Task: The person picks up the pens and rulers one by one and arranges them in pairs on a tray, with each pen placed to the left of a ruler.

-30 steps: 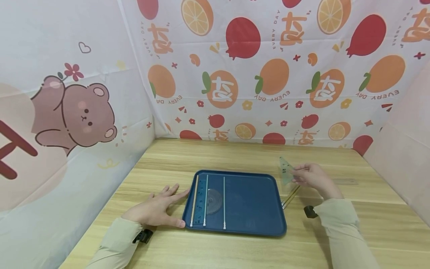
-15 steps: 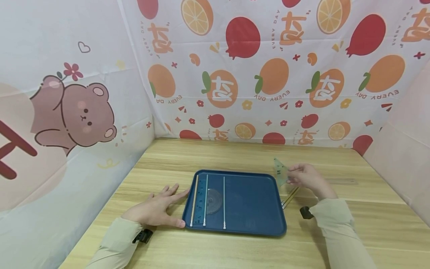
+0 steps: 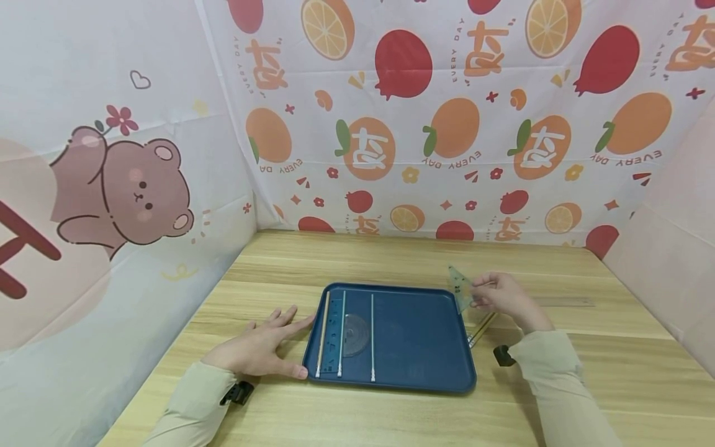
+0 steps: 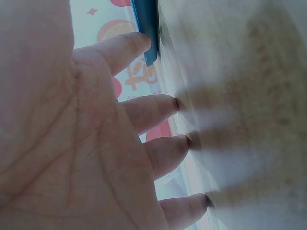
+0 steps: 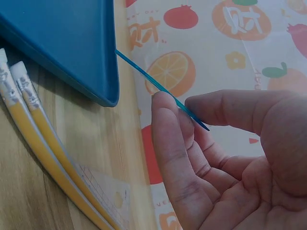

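Observation:
My right hand point(image 3: 507, 300) pinches a translucent green set square point(image 3: 459, 290) between thumb and fingers, holding it up at the tray's far right corner. In the right wrist view the set square point(image 5: 144, 74) appears edge-on as a thin teal strip. With fingers spread, my left hand point(image 3: 262, 349) lies at the left side of the blue tray point(image 3: 419, 338), its thumb and index fingertip right at the rim. In the left wrist view its other fingertips point(image 4: 184, 143) rest on the table. Inside the tray lie a blue ruler point(image 3: 333, 335), a clear round protractor point(image 3: 356, 335) and several pencils point(image 3: 373, 338).
Two yellow pencils point(image 3: 481, 329) with white eraser ends lie beside the tray's right edge, under my right hand. A clear ruler point(image 3: 566, 302) lies farther right on the wooden table point(image 3: 357, 413). A printed curtain point(image 3: 402, 155) stands behind the table.
My right hand has moved left with the set square, from beyond the yellow pencils to the tray's far right corner. The left hand and the tray have stayed in place.

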Tool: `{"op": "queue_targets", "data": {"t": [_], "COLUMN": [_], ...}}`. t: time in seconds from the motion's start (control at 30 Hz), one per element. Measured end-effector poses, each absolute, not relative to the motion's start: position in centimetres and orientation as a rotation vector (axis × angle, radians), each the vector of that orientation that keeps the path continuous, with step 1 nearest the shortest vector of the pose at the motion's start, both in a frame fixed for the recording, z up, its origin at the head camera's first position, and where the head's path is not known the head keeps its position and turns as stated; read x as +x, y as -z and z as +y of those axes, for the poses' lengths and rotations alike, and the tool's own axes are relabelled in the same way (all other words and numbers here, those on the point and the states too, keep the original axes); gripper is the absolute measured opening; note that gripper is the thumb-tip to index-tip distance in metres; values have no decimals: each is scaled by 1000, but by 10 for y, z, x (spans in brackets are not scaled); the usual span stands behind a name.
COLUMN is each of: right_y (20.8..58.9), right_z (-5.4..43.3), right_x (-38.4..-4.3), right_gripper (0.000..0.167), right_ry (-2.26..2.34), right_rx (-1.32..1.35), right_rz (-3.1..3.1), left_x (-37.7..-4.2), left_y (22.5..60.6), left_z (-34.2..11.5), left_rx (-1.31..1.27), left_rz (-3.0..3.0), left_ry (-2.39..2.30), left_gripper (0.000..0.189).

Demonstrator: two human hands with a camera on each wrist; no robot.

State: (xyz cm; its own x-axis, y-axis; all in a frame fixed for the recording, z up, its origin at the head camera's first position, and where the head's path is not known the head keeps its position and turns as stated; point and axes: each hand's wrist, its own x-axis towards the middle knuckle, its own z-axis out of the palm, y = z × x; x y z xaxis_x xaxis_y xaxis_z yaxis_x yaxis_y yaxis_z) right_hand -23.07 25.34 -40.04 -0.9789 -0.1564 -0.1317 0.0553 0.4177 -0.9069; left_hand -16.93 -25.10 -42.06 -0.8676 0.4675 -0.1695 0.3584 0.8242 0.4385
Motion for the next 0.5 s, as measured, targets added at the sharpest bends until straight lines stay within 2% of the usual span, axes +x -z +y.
{"op": "queue_targets", "data": {"t": [0.23, 0.5], "right_y": [401, 407], "right_z": [246, 230], "right_x": [-229, -223], "right_gripper": [37, 28], "right_ry": [1582, 1523], "right_rx": [-98, -155], "right_rz": [2469, 2510], "left_x": [-169, -168], "left_y": [422, 420], "left_z": [-251, -251], "left_rx": [620, 626], "left_rz": [2730, 2736], "left_ry": [-582, -584], "left_gripper": [108, 107]}}
